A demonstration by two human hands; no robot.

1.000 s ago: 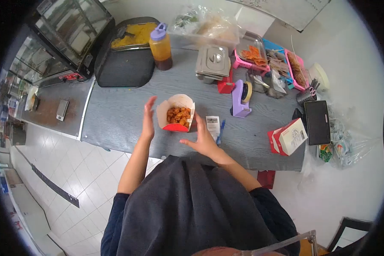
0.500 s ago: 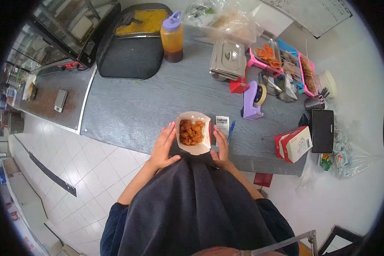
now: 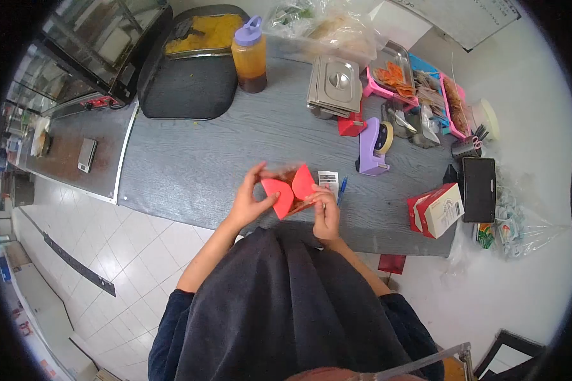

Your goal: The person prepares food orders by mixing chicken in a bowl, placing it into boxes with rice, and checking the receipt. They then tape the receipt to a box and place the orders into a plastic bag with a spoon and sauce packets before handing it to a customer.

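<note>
A paper food box (image 3: 289,190) sits at the near edge of the grey counter (image 3: 190,165). Its red flaps are folded inward over the top, hiding most of the fried food inside. My left hand (image 3: 251,198) presses the left flap, fingers on the box's left side. On the right flap and the right side of the box rests my right hand (image 3: 325,213). Both hands grip the box between them.
A printed slip (image 3: 328,181) and blue pen (image 3: 342,189) lie just right of the box. A purple tape dispenser (image 3: 372,146), steel lidded pan (image 3: 334,87), orange sauce bottle (image 3: 249,56), dark tray (image 3: 184,86), red-white cartons (image 3: 437,209) and black device (image 3: 478,189) stand further off.
A second ago the box stood open further back with my hands beside it. I pulled it to the near edge and folded its red flaps over the food.
</note>
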